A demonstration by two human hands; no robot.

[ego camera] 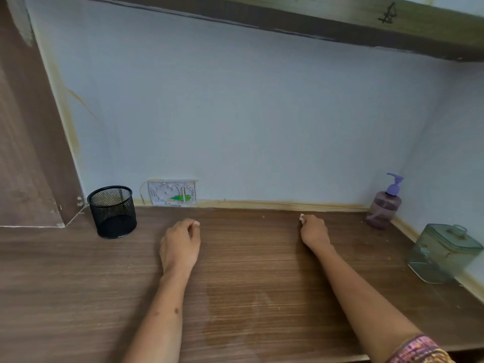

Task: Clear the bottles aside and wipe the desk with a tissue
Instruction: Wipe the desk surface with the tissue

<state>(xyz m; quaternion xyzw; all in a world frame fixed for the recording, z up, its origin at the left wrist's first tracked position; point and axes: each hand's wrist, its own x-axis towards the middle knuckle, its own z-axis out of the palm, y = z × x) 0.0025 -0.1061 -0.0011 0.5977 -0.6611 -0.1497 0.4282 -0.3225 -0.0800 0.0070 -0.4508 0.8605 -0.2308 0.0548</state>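
The brown wooden desk (248,284) stretches across the lower half of the view. My right hand (314,231) lies on it toward the back, fingers curled round a small white tissue (301,217) that peeks out at the fingertips. Resting on the desk left of centre, my left hand (180,244) has its fingers curled in and nothing visible in it. A purple pump bottle (383,205) stands in the back right corner. In front of it, by the right wall, is a green-tinted clear jar (442,254) with a lid. Both are well apart from my hands.
A black mesh pen holder (112,212) stands at the back left beside a wooden side panel (31,153). A broken wall plate (172,192) sits low on the pale blue wall. A shelf (340,19) runs overhead. A faint darker patch (235,310) marks the desk between my forearms.
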